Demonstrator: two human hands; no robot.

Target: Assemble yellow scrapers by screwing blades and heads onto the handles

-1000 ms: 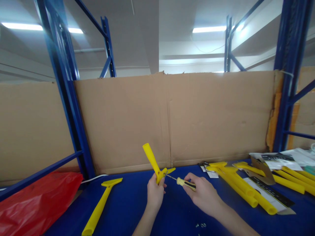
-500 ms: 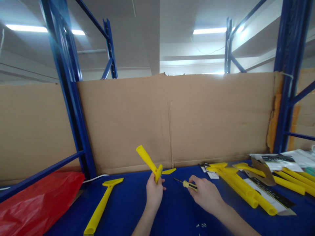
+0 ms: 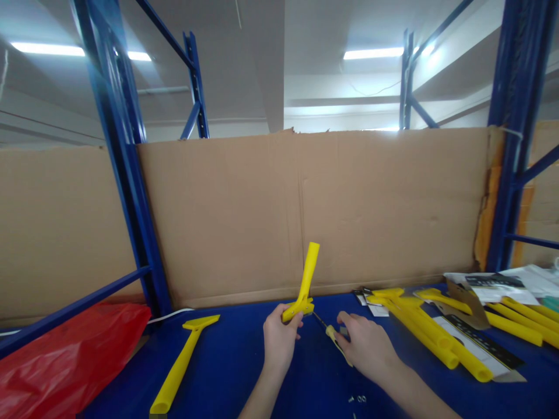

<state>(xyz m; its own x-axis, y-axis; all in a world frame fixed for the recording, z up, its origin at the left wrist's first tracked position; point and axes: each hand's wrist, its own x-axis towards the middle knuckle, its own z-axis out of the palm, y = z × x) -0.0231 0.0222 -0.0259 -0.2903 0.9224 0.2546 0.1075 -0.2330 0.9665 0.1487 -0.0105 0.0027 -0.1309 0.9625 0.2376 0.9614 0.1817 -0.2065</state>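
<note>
My left hand (image 3: 279, 334) is closed around the head of a yellow T-shaped scraper (image 3: 308, 272), whose tubular handle points up and slightly right. To its right, my right hand (image 3: 364, 346) grips a screwdriver (image 3: 332, 336) with a pale handle and a thin dark shaft. The shaft's tip is close to the scraper's head; whether it touches cannot be made out. A few small screws and nuts (image 3: 358, 399) lie on the blue tabletop (image 3: 227, 372) below my right hand.
Another yellow scraper (image 3: 186, 361) lies at left, beside a red plastic bag (image 3: 74, 361). Several yellow scrapers (image 3: 419, 326) and black-and-white packaging (image 3: 476, 349) are piled at right. Brown cardboard (image 3: 236, 221) stands along the back between blue rack posts (image 3: 126, 174).
My left hand has turned the scraper, so its handle swings from leaning left to leaning slightly right. The screwdriver is tilted more steeply, and its tip is nearer the scraper's head.
</note>
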